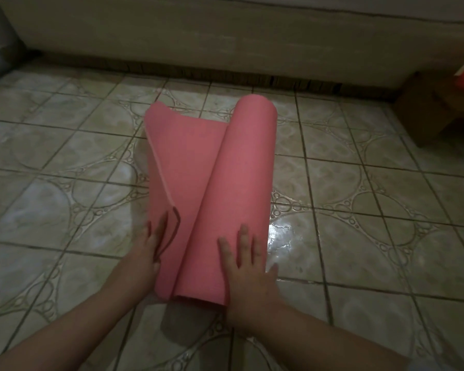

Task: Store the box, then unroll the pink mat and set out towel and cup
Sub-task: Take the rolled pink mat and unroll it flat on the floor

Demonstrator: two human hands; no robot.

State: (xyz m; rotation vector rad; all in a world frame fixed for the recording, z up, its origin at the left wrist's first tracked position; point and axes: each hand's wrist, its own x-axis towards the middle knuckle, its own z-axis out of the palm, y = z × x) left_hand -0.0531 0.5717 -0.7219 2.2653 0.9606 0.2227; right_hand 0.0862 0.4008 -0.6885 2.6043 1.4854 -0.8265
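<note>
The pink mat lies partly unrolled on the tiled floor; its loose flap is pinned at the near left by the left hand, while the roll is pressed by the flat, spread-fingered right hand, probably to push it rightward

Patterned tile floor (glossy), pink mat half-unrolled
</note>
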